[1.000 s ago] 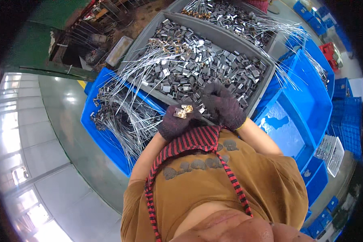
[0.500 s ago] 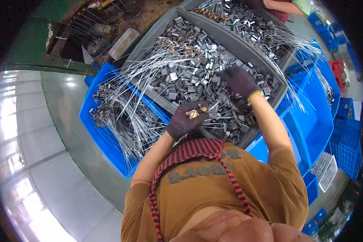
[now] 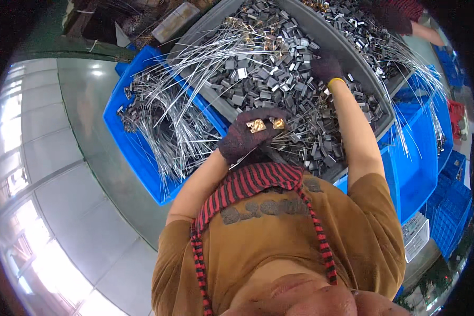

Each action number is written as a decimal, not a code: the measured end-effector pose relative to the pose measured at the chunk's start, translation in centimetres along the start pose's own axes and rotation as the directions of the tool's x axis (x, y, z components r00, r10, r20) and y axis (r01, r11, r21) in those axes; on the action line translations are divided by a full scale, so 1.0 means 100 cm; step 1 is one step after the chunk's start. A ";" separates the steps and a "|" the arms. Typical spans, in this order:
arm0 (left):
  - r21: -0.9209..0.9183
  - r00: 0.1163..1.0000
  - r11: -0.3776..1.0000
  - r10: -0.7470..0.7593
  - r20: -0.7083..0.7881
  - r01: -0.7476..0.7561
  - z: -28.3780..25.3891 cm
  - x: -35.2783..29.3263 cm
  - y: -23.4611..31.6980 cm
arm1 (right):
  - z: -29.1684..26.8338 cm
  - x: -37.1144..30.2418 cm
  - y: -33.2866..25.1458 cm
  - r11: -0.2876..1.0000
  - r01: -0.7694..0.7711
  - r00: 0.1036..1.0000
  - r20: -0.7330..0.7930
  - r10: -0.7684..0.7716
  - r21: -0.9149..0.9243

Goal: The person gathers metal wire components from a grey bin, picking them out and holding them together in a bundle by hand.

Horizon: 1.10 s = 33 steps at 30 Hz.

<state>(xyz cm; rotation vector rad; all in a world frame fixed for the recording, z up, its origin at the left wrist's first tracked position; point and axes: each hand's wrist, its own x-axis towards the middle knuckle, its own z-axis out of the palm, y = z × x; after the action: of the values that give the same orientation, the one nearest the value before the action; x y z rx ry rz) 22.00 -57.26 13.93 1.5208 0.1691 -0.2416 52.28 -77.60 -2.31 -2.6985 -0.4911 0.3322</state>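
Left hand (image 3: 255, 131): gripping brass pieces (image 3: 256, 126), at the gray bin's (image 3: 347, 52) near edge.
Right hand (image 3: 326, 69): over the bin, near its right wall; cannot tell its grip.
Metal blocks (image 3: 271, 81): heaped in the bin.
Blue tub (image 3: 134, 164): left of the bin, holding wires (image 3: 180, 136).

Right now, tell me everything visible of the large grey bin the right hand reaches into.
The grey bin looks like plastic: open-topped, with straight walls and a raised rim. It lies diagonally across the view, its far end cut off by the picture's top edge. Small dark and silvery metal pieces fill much of it, and long thin wires hang over its left rim. The gloved right hand reaches inside; the gloved left hand partly hides the near end.
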 end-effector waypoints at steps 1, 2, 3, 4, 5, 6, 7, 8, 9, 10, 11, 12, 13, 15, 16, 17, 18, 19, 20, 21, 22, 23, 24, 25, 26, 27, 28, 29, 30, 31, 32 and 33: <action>0.004 1.000 1.000 0.006 -0.011 -0.006 0.000 -0.007 -0.002 | -0.013 -0.014 -0.004 0.996 0.010 0.999 -0.038 -0.006 0.089; -0.115 1.000 0.993 -0.003 0.000 0.003 -0.002 -0.010 -0.004 | -0.026 -0.031 -0.001 0.941 -0.046 0.998 0.054 0.029 0.336; -0.230 1.000 0.973 -0.015 0.010 0.017 -0.004 -0.015 -0.005 | -0.041 -0.053 -0.008 0.940 -0.046 0.999 0.041 0.034 0.338; -0.186 0.995 0.978 -0.094 -0.011 0.091 -0.006 -0.017 -0.005 | -0.053 -0.076 -0.021 0.939 0.294 0.954 0.000 -0.299 0.177; -0.178 0.997 0.981 -0.083 -0.002 0.081 -0.003 -0.020 0.001 | -0.067 -0.102 -0.030 0.802 0.598 0.802 0.004 -0.598 -0.004; -0.103 0.998 0.994 -0.024 -0.051 0.018 0.003 -0.021 0.009 | -0.065 -0.130 -0.031 0.748 0.631 0.774 -0.106 -0.624 0.203; -0.027 0.995 0.999 0.038 -0.093 -0.041 0.008 -0.021 0.014 | -0.060 -0.158 -0.034 0.646 0.655 0.749 -0.223 -0.624 0.392; 0.014 0.996 1.000 0.026 -0.084 -0.025 0.005 -0.024 0.015 | -0.075 -0.187 -0.061 0.500 0.170 0.919 0.047 -0.392 0.849; 0.022 0.997 0.999 0.037 -0.067 -0.035 0.005 -0.026 0.011 | -0.089 -0.212 -0.086 0.120 -0.394 0.870 0.412 -0.271 0.911; 0.133 0.993 0.986 0.108 -0.047 -0.101 0.005 -0.027 0.006 | -0.087 -0.229 -0.095 0.112 -0.379 0.882 0.395 -0.258 0.919; 0.240 0.984 0.956 0.177 -0.024 -0.166 0.005 -0.027 0.000 | -0.080 -0.242 -0.101 0.138 -0.263 0.917 0.292 -0.270 0.955; 0.262 0.984 0.951 0.176 -0.031 -0.162 0.007 -0.026 0.001 | -0.074 -0.250 -0.107 0.164 -0.145 0.939 0.188 -0.288 0.976; 0.269 0.983 0.948 0.182 -0.020 -0.170 0.008 -0.029 0.003 | -0.071 -0.258 -0.111 0.158 -0.134 0.943 0.175 -0.283 0.978; 0.004 0.998 1.000 0.017 -0.061 -0.016 0.018 -0.038 0.027 | -0.067 -0.270 -0.117 0.574 0.396 0.896 -0.163 -0.414 0.717; 0.089 0.995 0.992 0.090 -0.039 -0.086 0.014 -0.035 0.019 | -0.065 -0.273 -0.122 0.587 0.374 0.910 -0.162 -0.382 0.718; 0.093 0.995 0.991 0.096 -0.038 -0.092 0.015 -0.037 0.021 | -0.065 -0.275 -0.123 0.585 0.380 0.908 -0.168 -0.384 0.716; 0.043 0.998 0.998 0.057 -0.041 -0.055 0.017 -0.039 0.024 | -0.064 -0.277 -0.124 0.537 0.425 0.880 -0.194 -0.433 0.729; -0.008 0.999 1.000 0.017 -0.042 -0.018 0.018 -0.041 0.025 | -0.063 -0.279 -0.126 0.486 0.466 0.849 -0.219 -0.481 0.739; -0.005 0.999 1.000 0.025 -0.044 -0.025 0.018 -0.041 0.025 | -0.064 -0.281 -0.128 0.484 0.473 0.845 -0.224 -0.486 0.736; 0.009 0.996 0.998 0.068 -0.065 -0.068 0.019 -0.041 0.023 | -0.064 -0.284 -0.131 0.455 0.457 0.855 -0.235 -0.463 0.764; 0.024 0.990 0.994 0.111 -0.086 -0.109 0.019 -0.041 0.022 | -0.065 -0.285 -0.133 0.425 0.440 0.865 -0.244 -0.439 0.791; 0.025 0.990 0.994 0.111 -0.085 -0.109 0.019 -0.041 0.022 | -0.065 -0.286 -0.132 0.425 0.440 0.864 -0.245 -0.439 0.791; -0.007 0.989 0.991 0.131 -0.073 -0.132 0.019 -0.041 0.022 | -0.065 -0.287 -0.130 0.518 0.604 0.790 -0.369 -0.490 0.606; -0.040 0.987 0.987 0.150 -0.061 -0.153 0.019 -0.040 0.021 | -0.065 -0.287 -0.128 0.581 0.721 0.690 -0.464 -0.555 0.378; -0.041 0.987 0.988 0.147 -0.061 -0.150 0.018 -0.041 0.020 | -0.067 -0.289 -0.127 0.582 0.719 0.692 -0.462 -0.554 0.380; 0.003 0.982 0.982 0.187 -0.036 -0.187 0.017 -0.041 0.020 | -0.072 -0.291 -0.127 0.589 0.695 0.718 -0.417 -0.557 0.411; 0.046 0.974 0.973 0.225 -0.010 -0.224 0.016 -0.041 0.019 | -0.077 -0.293 -0.127 0.596 0.670 0.742 -0.370 -0.560 0.442; 0.048 0.975 0.974 0.223 -0.009 -0.222 0.015 -0.039 0.014 | -0.083 -0.297 -0.132 0.596 0.669 0.743 -0.370 -0.558 0.444; 0.220 0.968 0.943 0.253 0.009 -0.248 0.012 -0.036 0.008 | -0.088 -0.302 -0.140 0.478 0.397 0.898 -0.224 -0.379 0.783; 0.385 0.960 0.883 0.279 0.032 -0.269 0.010 -0.034 0.002 | -0.090 -0.304 -0.144 0.250 0.056 0.970 0.006 -0.242 0.967; 0.384 0.961 0.884 0.276 0.033 -0.267 0.012 -0.033 0.002 | -0.090 -0.303 -0.143 0.250 0.053 0.971 0.008 -0.239 0.967; 0.309 0.975 0.925 0.214 0.060 -0.222 0.015 -0.032 0.002 | -0.089 -0.302 -0.143 0.334 0.097 0.964 -0.005 -0.265 0.938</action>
<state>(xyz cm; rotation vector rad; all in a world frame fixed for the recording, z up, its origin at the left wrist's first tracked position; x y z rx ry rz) 18.85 -58.60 15.02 1.8371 -0.0647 -0.1116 23.22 -79.51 16.35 -1.4398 -0.4369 0.5476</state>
